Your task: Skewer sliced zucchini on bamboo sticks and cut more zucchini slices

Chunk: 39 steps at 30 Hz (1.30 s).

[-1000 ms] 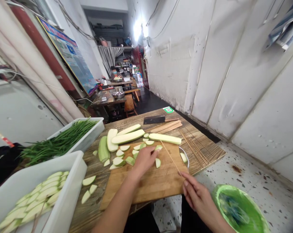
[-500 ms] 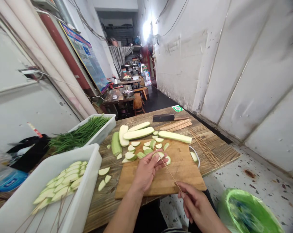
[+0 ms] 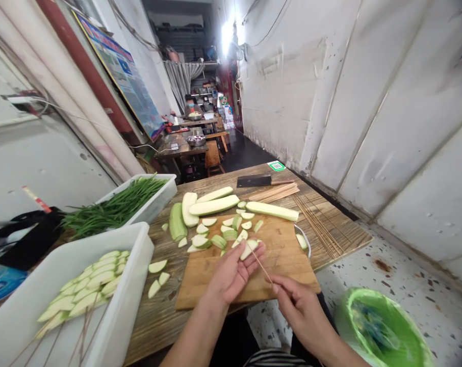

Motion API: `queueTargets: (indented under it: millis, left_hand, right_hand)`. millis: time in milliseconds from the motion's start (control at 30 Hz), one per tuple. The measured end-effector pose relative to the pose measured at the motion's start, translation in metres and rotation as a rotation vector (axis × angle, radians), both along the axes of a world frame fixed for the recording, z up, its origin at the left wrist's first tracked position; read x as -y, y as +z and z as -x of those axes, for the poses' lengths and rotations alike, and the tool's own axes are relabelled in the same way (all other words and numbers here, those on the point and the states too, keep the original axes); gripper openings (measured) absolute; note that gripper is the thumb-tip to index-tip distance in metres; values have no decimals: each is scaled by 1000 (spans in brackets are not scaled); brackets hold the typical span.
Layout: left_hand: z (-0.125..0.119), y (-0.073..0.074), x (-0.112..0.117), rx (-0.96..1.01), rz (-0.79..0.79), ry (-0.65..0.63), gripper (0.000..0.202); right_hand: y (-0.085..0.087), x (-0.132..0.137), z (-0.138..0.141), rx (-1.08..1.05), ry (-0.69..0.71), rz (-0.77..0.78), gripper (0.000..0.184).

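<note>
My left hand point(image 3: 231, 272) hovers over the wooden cutting board point(image 3: 280, 260), fingers closed on a pale zucchini slice point(image 3: 249, 248). My right hand point(image 3: 298, 306) is at the board's near right edge and pinches a thin bamboo skewer point(image 3: 259, 263), whose tip meets the slice. Several more cut zucchini slices point(image 3: 219, 237) lie at the board's far side, with long peeled zucchini halves point(image 3: 213, 205) beyond them.
A white tray point(image 3: 131, 278) at the left holds skewered zucchini slices. Behind it stands a white tray of green chives point(image 3: 116, 206). A cleaver point(image 3: 256, 180) and loose skewers point(image 3: 317, 224) lie at the table's far right. A green-lined bin point(image 3: 384, 331) stands on the floor at the right.
My left hand picked a zucchini slice off the board and drew back toward me. My right hand brought the skewer tip up to that slice.
</note>
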State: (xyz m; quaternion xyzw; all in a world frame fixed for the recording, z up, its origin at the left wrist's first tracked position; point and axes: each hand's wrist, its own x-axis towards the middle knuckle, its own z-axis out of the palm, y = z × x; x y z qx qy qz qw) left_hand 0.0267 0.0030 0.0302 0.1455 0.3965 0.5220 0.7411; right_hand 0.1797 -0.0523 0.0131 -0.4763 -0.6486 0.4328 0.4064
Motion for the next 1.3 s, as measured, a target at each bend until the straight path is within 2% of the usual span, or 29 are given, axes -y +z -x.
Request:
queueTargets:
  millis: [133,567,867,1300]
  left_hand:
    - [5,0,-3,-43,34,72,20]
    - [5,7,-6,-49,51,92,18]
    - [4,12,-5,-68,44,83,15]
    - [0,10,-5,-123,33,57,15]
  right_hand:
    - [0,13,-8,-21,44,35,28]
    - [2,17,-14,26,34,15,30]
    - [2,17,-15,17,44,38,30]
    - [-3,17,-12,12,38,19,30]
